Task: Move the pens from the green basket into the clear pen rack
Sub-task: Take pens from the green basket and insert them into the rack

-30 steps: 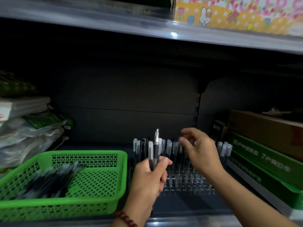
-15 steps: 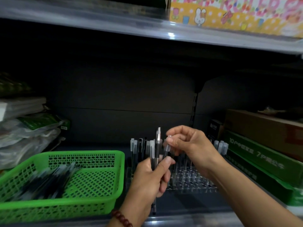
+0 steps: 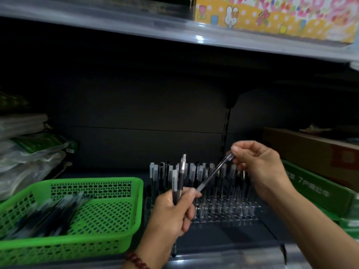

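Overhead, an upper shelf (image 3: pixel 116 22) carries a colourful box (image 3: pixel 272 16). On the lower shelf (image 3: pixel 223 247), plastic-wrapped packs (image 3: pixel 29 158) are stacked at the left edge, and a brown carton (image 3: pixel 310 150) lies on a green box (image 3: pixel 320 191) at the right edge. The green basket (image 3: pixel 124 183) sits front left with a blurred heap of loose pens (image 3: pixel 48 216) inside. Just beside it on the right is the clear pen rack (image 3: pixel 223 210), with standing pens (image 3: pixel 194 169) upright in its back rows.

The left hand (image 3: pixel 171 214), with a bead bracelet (image 3: pixel 136 259) at the wrist, covers the rack's left front, its fingers curled round a few upright pens (image 3: pixel 179 177). The right hand (image 3: pixel 260 167) hovers above the rack's right side and pinches the capped end of a single pen (image 3: pixel 213 174). That pen slants down across the standing pens to the left thumb's tip; whether they touch is unclear.
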